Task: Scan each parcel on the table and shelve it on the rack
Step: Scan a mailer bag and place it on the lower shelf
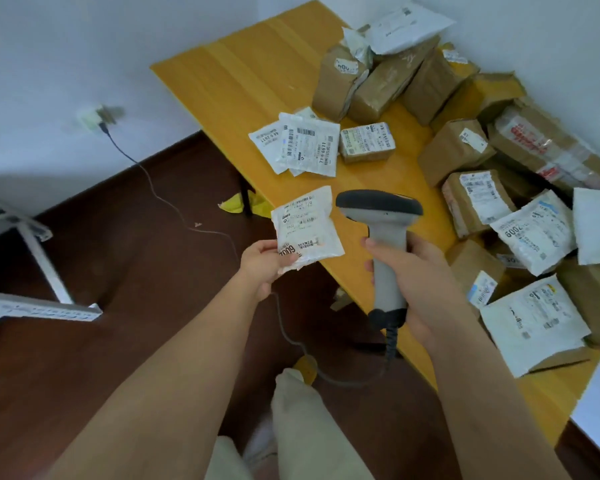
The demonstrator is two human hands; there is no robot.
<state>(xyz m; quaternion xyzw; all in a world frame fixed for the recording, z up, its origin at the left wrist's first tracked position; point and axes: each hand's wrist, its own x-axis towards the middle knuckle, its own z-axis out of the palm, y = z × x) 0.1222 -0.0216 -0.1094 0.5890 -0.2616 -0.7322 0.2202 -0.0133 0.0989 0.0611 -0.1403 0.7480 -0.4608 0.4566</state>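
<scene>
My left hand pinches the lower corner of a small white parcel with a printed label, held up beside the edge of the yellow wooden table. My right hand grips the handle of a grey barcode scanner. The scanner's dark head sits just right of the parcel. Two flat white parcels and a small brown box lie on the table beyond it. Several brown boxes and white bags are piled along the table's right side.
A white metal rack stands at the left on the dark floor. A cable runs from a wall socket across the floor to the scanner. Yellow scraps lie under the table. My legs show at the bottom.
</scene>
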